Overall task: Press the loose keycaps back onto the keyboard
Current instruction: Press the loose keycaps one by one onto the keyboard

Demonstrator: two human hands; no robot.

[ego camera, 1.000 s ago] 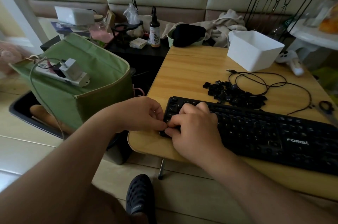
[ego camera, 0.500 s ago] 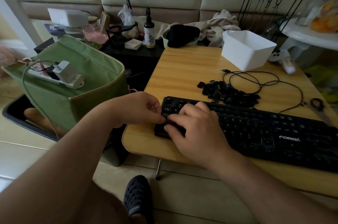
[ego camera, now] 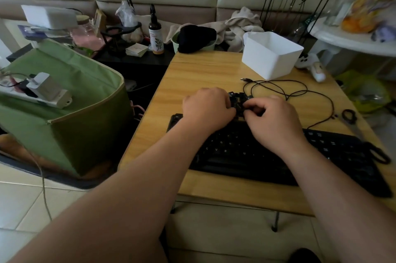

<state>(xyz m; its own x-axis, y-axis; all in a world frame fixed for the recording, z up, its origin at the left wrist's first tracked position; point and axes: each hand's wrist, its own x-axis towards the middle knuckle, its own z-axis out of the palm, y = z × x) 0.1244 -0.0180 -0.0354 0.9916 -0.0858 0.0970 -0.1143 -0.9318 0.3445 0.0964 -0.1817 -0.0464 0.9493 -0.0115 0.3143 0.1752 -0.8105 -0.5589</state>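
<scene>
A black keyboard (ego camera: 246, 151) lies along the near side of the wooden table (ego camera: 203, 74). Just behind it is a pile of loose black keycaps (ego camera: 237, 97), mostly covered by both hands. My left hand (ego camera: 207, 108) reaches over the keyboard's top edge with its fingers curled down into the pile's left side; its fingertips are hidden. My right hand (ego camera: 276, 119) is over the pile's right side, and its thumb and forefinger pinch a keycap (ego camera: 248, 106). Both forearms cross the keyboard.
A white bin (ego camera: 270, 56) stands at the table's back right, with a looped black cable (ego camera: 300, 91) in front of it. Scissors (ego camera: 364, 134) lie at the right edge. A green fabric bag (ego camera: 75, 101) sits left of the table, cluttered shelves behind.
Both hands have left the keyboard's left end and moved back and right to the keycap pile. The camera view shifted so the table sits further right.
</scene>
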